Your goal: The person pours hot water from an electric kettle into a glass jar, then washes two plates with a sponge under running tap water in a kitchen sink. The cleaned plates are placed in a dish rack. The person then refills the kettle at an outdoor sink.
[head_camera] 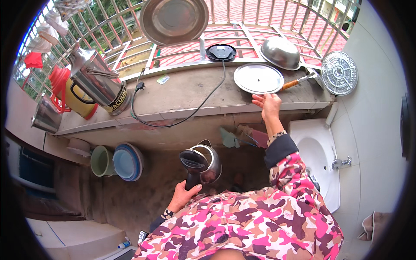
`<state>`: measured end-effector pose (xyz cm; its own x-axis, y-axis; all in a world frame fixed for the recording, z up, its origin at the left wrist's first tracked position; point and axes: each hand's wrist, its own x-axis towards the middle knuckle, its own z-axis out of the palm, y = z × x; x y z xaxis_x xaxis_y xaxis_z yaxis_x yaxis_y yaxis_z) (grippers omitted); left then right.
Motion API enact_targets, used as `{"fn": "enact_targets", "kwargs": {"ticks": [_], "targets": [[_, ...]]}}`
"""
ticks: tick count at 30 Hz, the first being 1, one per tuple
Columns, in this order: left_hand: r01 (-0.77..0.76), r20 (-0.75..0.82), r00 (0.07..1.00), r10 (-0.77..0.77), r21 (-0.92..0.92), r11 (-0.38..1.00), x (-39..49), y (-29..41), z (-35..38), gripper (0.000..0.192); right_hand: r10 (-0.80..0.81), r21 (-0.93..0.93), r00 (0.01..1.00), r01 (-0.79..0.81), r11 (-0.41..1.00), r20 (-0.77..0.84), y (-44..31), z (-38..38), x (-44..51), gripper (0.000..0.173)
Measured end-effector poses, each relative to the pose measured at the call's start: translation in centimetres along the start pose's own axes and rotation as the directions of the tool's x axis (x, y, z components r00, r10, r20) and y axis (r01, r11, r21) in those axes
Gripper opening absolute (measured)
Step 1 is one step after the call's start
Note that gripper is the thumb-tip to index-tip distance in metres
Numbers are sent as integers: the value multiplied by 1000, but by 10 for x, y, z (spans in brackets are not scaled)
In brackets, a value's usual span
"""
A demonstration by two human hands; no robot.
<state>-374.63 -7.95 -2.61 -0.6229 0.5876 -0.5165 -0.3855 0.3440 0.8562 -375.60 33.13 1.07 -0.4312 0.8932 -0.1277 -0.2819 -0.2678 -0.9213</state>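
Observation:
My left hand (184, 196) grips the black handle of a steel electric kettle (213, 169), held low in front of my jacket. The kettle's black lid (193, 160) stands up on the handle side, and its bright rim shows. My right hand (270, 105) reaches forward to the ledge, its fingertips on the near rim of a round metal lid (258, 78) with a small dark dot at its centre. An orange wooden handle (290, 85) with a metal end sticks out from behind this lid; whatever it belongs to is hidden.
On the concrete ledge (188, 87) stand a steel vacuum flask (97, 79) and a yellow-red flask (73, 91). A kettle base (221, 52) trails its cord over the edge. A steel bowl (281, 53) leans on the railing. Below are buckets (125, 164) and a white sink (317, 156).

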Motion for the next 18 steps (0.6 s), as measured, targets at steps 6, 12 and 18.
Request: {"fn": "enact_targets", "kwargs": {"ticks": [6, 12, 18], "targets": [[-38, -31, 999, 39, 56, 998, 8, 4, -4, 29, -205, 2, 966, 208, 978, 156, -7, 31, -30, 9], [-61, 1, 998, 61, 135, 989, 21, 5, 1, 29, 128, 31, 884, -158, 987, 449, 32, 115, -40, 12], [-99, 197, 979, 50, 247, 964, 35, 18, 9, 27, 383, -155, 785, -354, 922, 487, 47, 139, -41, 27]]}}
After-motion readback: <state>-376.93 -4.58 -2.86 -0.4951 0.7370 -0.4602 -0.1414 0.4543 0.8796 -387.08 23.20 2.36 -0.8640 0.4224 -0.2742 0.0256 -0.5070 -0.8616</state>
